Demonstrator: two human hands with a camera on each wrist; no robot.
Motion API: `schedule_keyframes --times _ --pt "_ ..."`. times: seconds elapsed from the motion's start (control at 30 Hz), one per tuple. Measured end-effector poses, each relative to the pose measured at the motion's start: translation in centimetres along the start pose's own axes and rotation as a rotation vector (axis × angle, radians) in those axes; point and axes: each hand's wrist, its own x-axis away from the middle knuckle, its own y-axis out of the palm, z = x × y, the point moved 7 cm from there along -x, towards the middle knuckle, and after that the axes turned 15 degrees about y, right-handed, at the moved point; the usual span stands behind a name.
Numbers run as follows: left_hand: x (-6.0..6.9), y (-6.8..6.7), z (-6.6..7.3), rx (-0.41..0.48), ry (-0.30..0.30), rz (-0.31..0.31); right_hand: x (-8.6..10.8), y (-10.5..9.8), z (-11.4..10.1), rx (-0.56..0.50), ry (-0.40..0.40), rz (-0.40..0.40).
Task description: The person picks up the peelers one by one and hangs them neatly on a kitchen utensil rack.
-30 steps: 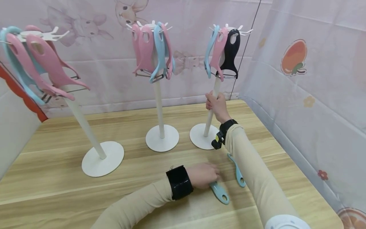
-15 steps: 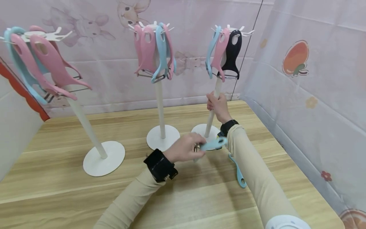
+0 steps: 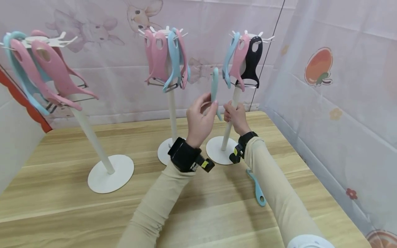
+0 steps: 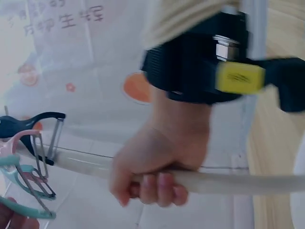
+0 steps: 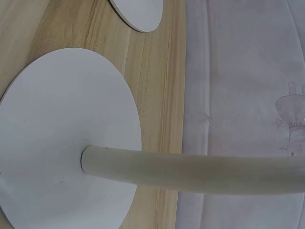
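Observation:
My left hand (image 3: 200, 120) pinches a light blue peeler (image 3: 214, 84), raised upright just left of the right-hand stand. In the left wrist view, that peeler (image 4: 28, 209) shows at the lower left edge. The pole (image 3: 227, 132) of this white stand is gripped by my right hand (image 3: 237, 119); in the left wrist view the fingers (image 4: 164, 188) curl around it. From the stand's top hooks hang a blue peeler (image 3: 230, 57), a pink peeler (image 3: 238, 62) and a black peeler (image 3: 253, 58). The right wrist view shows the pole and round base (image 5: 62, 119), without the hand.
Another light blue peeler (image 3: 258, 193) lies on the wooden table (image 3: 217, 213) beside my right forearm. The middle stand (image 3: 172, 113) and left stand (image 3: 93, 137) carry pink and blue peelers. A patterned cloth (image 3: 338, 120) hangs behind and to the right.
My left hand has picked the blue peeler off the table, lifted it and turned it upright near the right stand's hooks. My right hand keeps its grip on the pole.

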Motion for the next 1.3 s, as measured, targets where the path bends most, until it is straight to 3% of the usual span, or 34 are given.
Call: schedule_keyframes --times 0.17,0.33,0.43,0.57,0.93,1.07,1.3 --pt "-2.3 0.5 -0.6 -0.052 -0.058 0.056 0.0 0.1 -0.1 0.019 -0.042 -0.027" --pt "-3.8 1.4 -1.8 -0.055 -0.156 0.108 0.3 -0.3 -0.3 0.020 -0.048 -0.037" --pt "-4.7 1.8 -2.5 -0.058 -0.209 0.119 0.6 -0.3 -0.4 0.019 -0.036 -0.043" --pt "-6.2 2.0 -3.0 -0.073 -0.226 0.117 0.8 0.2 -0.6 0.042 -0.029 -0.046" --pt "-8.7 3.2 -4.7 -0.137 -0.268 -0.038 0.4 0.2 -0.5 0.092 -0.087 -0.007" --pt "-9.0 3.6 -5.0 -0.160 -0.263 -0.087 0.4 0.2 -0.6 0.121 -0.102 0.005" --pt "-8.6 4.4 -5.0 -0.141 -0.266 -0.102 0.5 0.1 -1.1 0.123 -0.096 0.006"
